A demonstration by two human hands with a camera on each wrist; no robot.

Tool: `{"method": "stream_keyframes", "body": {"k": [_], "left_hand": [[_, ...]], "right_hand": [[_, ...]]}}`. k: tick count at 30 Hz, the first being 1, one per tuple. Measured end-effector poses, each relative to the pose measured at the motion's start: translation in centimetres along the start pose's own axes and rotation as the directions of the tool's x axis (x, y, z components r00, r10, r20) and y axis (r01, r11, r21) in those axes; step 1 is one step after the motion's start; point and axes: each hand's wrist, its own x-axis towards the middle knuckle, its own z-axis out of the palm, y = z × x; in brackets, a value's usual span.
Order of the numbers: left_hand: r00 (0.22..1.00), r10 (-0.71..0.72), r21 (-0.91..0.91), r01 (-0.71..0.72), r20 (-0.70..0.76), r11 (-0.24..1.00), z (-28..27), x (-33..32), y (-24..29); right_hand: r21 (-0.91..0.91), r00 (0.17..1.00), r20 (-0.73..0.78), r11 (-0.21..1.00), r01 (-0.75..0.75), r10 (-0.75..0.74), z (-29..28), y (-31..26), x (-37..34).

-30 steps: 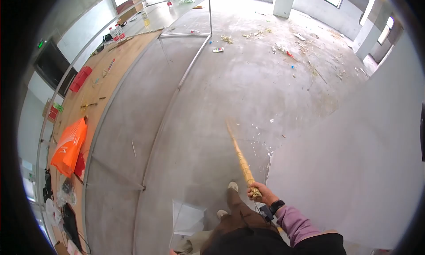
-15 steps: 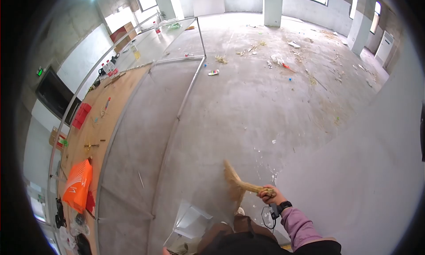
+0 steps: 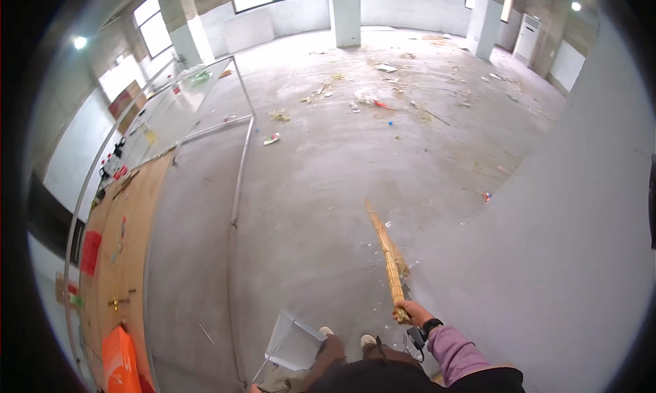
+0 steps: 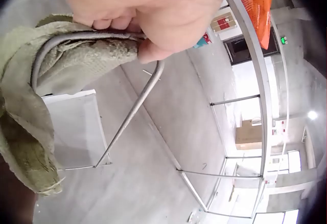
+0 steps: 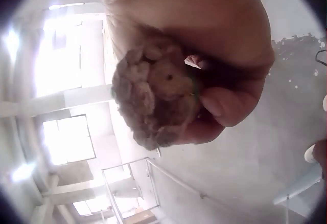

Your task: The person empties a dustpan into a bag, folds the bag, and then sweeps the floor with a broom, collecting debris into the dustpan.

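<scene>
My right hand (image 3: 415, 312) grips a straw broom (image 3: 391, 263) by the butt of its handle; the broom slants forward over the floor. The handle's rough bundled end (image 5: 156, 91) faces the camera in the right wrist view, with thumb and fingers curled round it. By my left leg stands a dustpan (image 3: 294, 342) with a clear, pale pan. Its bent metal handle (image 4: 130, 114) is held by my left hand (image 4: 148, 14), fingers curled over the top bar. A grey-green cloth (image 4: 30, 81) hangs at that bar. Small white bits (image 3: 374, 256) lie beside the broom.
A metal frame (image 3: 239, 167) runs along the left, beside a wooden board (image 3: 140, 222) with an orange bag (image 3: 120, 359) and other items. A large pale panel (image 3: 547, 256) borders the right. Straw litter (image 3: 318, 92) and scraps are scattered on the far floor.
The broom swung in toward my feet, pointing left, and now points forward again. My view has turned right, and more of the dustpan shows beside my feet.
</scene>
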Motion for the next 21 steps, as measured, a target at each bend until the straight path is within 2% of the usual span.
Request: {"method": "stream_keyframes", "body": {"k": [3,5,6,9,12,16,19,21], "left_hand": [[0.992,-0.086,-0.406,0.115,0.088,0.907,1.3,6.3,2.2],[0.992,-0.08,-0.277,0.105,0.101,0.955,1.8,10.1,5.0],[0.991,-0.063,-0.221,0.087,0.114,0.972,2.0,12.0,6.9],[0.986,-0.005,-0.161,0.032,0.165,0.987,2.6,16.5,12.8],[0.974,0.052,-0.131,-0.023,0.219,0.991,3.4,19.9,18.2],[0.956,0.113,-0.086,-0.093,0.27,0.992,4.9,22.4,24.3],[0.946,0.15,-0.027,-0.148,0.287,0.989,5.7,23.3,27.6],[0.941,0.167,0.019,-0.18,0.296,0.983,6.1,23.6,29.0]], "right_hand": [[0.034,0.995,-0.067,0.997,-0.07,0.072,-1.5,2.1,-1.2],[0.106,0.995,-0.049,0.991,-0.083,0.088,-1.6,3.1,-2.1],[0.207,0.995,-0.003,0.974,-0.097,0.1,-1.5,3.5,-2.4],[0.323,0.982,0.021,0.928,-0.186,0.19,-1.1,4.4,-2.5],[0.18,0.983,-0.105,0.975,-0.132,0.153,0.4,6.5,-2.8],[0.107,0.97,-0.194,0.986,-0.129,0.148,1.4,7.8,-1.7],[0.066,0.957,-0.211,0.98,-0.189,0.199,1.8,6.8,-0.5],[0.027,0.952,-0.107,0.958,-0.286,0.288,1.7,5.7,0.0]]}}
